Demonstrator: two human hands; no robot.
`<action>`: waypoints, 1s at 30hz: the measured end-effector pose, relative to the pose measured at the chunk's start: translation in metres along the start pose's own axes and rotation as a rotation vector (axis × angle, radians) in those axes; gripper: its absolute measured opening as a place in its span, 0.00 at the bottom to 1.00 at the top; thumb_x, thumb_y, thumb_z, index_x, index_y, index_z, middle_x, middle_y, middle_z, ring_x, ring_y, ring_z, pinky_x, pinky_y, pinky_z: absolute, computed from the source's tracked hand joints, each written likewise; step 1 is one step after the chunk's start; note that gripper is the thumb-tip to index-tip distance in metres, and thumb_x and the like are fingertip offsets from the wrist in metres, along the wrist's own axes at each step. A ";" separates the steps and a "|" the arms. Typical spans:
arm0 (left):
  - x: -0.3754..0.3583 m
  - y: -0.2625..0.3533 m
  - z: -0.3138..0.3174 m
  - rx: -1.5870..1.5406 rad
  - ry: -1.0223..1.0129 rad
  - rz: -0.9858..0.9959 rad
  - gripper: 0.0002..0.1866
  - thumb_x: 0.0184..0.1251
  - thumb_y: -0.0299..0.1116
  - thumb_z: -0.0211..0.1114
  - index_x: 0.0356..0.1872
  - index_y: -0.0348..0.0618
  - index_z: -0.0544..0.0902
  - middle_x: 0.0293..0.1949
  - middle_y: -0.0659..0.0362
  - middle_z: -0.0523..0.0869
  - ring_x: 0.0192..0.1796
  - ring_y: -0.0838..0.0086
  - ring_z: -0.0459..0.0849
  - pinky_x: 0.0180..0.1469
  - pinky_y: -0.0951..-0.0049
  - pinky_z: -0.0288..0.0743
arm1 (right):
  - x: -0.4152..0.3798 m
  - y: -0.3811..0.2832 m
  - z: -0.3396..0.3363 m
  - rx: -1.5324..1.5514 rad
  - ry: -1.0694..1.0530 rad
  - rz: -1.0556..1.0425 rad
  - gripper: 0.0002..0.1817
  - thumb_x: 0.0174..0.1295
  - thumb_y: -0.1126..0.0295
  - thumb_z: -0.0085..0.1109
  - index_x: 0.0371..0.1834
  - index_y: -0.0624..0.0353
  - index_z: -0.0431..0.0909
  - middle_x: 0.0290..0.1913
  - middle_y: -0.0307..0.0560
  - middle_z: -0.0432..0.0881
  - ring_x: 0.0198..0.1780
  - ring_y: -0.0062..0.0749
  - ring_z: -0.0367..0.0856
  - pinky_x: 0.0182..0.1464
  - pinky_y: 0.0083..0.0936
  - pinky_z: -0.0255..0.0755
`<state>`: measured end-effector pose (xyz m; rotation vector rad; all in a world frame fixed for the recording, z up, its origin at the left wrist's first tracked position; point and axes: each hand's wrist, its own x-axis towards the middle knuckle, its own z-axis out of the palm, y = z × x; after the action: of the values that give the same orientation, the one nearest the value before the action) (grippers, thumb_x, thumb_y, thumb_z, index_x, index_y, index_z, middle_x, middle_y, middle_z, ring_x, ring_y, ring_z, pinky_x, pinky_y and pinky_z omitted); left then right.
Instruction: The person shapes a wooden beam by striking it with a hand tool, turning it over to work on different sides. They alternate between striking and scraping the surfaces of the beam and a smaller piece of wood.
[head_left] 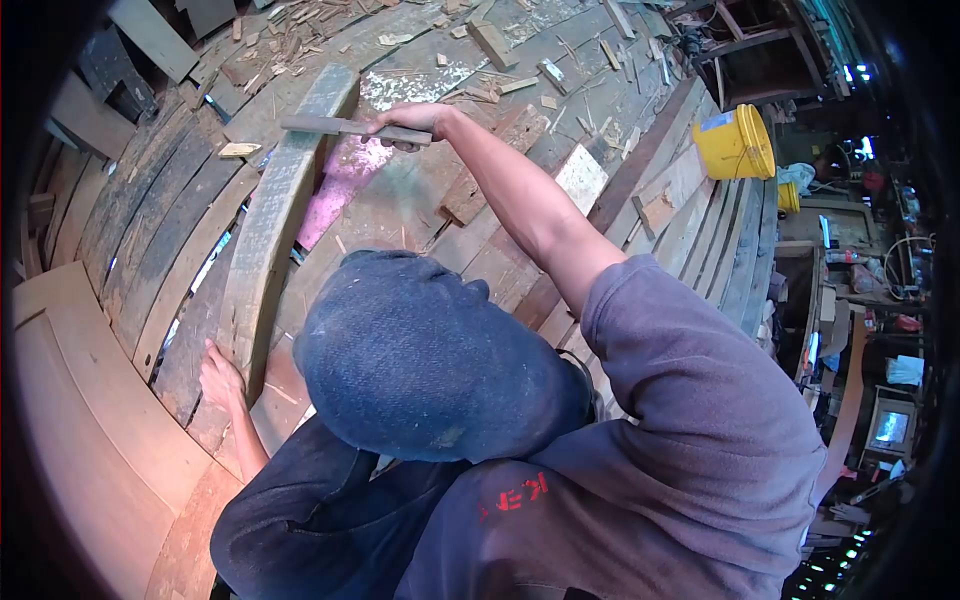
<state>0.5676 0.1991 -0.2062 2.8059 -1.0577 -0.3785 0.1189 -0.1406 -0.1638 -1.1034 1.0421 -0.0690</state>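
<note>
A long, thick wooden beam (pixel 265 225) with a weathered, paint-streaked face slants across the plank floor in front of me. My left hand (pixel 220 380) grips its near end from the side, thumb up and the other fingers partly hidden. Farther along, my right hand (pixel 405 125) is closed around the grip of a straight, flat-bladed tool (pixel 315 125). Its grey blade lies across the beam's upper face near the far end. My bent knee in blue denim (pixel 430 350) rises between my arms, to the right of the beam.
Wood chips and offcuts (pixel 490 45) litter the floor at the far side. A panelled wooden board (pixel 90 400) lies at the left. Stacked planks (pixel 715 235) and a yellow bucket (pixel 735 145) are at the right, before a cluttered shelf area. Gaps show between floor planks.
</note>
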 end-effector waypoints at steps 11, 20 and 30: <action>-0.007 0.009 -0.013 0.010 -0.069 -0.032 0.39 0.75 0.66 0.37 0.54 0.43 0.86 0.49 0.37 0.86 0.56 0.39 0.82 0.58 0.45 0.71 | 0.017 0.030 -0.006 0.562 -0.406 0.033 0.32 0.70 0.51 0.49 0.65 0.69 0.67 0.28 0.39 0.68 0.16 0.18 0.63 0.16 0.18 0.59; -0.007 0.008 -0.013 -0.009 -0.052 -0.018 0.37 0.76 0.64 0.38 0.54 0.44 0.86 0.48 0.37 0.86 0.55 0.40 0.82 0.58 0.45 0.71 | 0.027 0.036 0.000 0.636 -0.446 -0.005 0.31 0.69 0.51 0.50 0.63 0.69 0.66 0.29 0.40 0.69 0.17 0.20 0.63 0.17 0.18 0.60; 0.001 -0.002 0.000 -0.012 -0.008 0.001 0.36 0.76 0.64 0.40 0.54 0.45 0.86 0.44 0.37 0.87 0.51 0.40 0.84 0.54 0.45 0.73 | 0.039 0.033 -0.006 0.622 -0.466 -0.095 0.34 0.70 0.50 0.50 0.67 0.70 0.64 0.33 0.41 0.69 0.30 0.21 0.68 0.28 0.19 0.66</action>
<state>0.5694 0.1995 -0.2068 2.7953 -1.0550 -0.3944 0.1225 -0.1483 -0.2145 -0.5566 0.4904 -0.1888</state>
